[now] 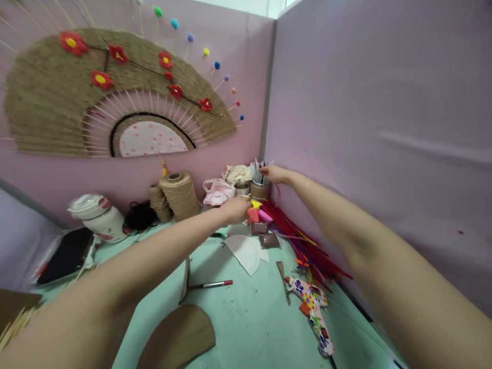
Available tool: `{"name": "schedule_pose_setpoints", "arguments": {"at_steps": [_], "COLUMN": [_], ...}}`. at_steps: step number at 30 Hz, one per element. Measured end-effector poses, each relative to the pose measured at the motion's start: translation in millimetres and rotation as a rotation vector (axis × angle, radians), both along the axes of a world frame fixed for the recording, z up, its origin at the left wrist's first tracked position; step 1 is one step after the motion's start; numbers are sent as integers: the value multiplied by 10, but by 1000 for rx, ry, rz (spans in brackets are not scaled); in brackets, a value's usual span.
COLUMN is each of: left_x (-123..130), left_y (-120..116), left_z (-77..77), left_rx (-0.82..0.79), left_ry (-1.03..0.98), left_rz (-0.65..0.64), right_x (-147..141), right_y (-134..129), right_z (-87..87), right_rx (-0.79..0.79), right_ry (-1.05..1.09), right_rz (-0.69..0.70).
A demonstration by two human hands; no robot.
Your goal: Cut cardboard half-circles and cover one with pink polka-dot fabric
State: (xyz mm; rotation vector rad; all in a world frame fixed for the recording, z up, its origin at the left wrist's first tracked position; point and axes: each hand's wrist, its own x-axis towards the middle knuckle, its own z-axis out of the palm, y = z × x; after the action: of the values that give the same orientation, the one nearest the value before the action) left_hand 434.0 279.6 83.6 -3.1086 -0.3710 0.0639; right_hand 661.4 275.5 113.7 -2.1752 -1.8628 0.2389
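Note:
My right hand [274,173] reaches to the back corner. Its fingers are pinched together among the translucent sticks [255,171] standing in a can [260,190]; what they grip is too small to tell. My left hand [236,209] is lowered in front of the can, beside a yellow packet [255,204], an orange packet [252,214] and a pink packet [265,216]. Its fingertips are blurred and partly hidden, so their grip does not show. Two brown packets [269,240] lie just nearer, next to white cut paper [245,253].
A floral glue gun [313,310] lies at right below red and purple craft strips [295,230]. A red-capped pen [215,284] and brown rounded board [180,338] lie nearer. Twine spools [180,195] and a white kettle-like container [98,218] stand behind. A decorated fan [46,92] hangs above.

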Motion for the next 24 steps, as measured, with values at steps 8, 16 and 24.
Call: {"name": "schedule_pose_setpoints", "arguments": {"at_steps": [8,16,24], "left_x": [61,206,-80], "left_y": [-260,-399,-78], "left_z": [-483,-650,-534], "left_rx": [-44,-47,-26], "left_ry": [-2,2,-18], "left_rz": [-57,92,188], "right_x": [-262,-739,-669], "right_y": [-251,-1147,-1318], "right_z": [-74,-688,-621], "right_rx": [-235,-476,-338], "right_ry": [-163,-282,-335], "right_rz": [-113,-255,-332]}}
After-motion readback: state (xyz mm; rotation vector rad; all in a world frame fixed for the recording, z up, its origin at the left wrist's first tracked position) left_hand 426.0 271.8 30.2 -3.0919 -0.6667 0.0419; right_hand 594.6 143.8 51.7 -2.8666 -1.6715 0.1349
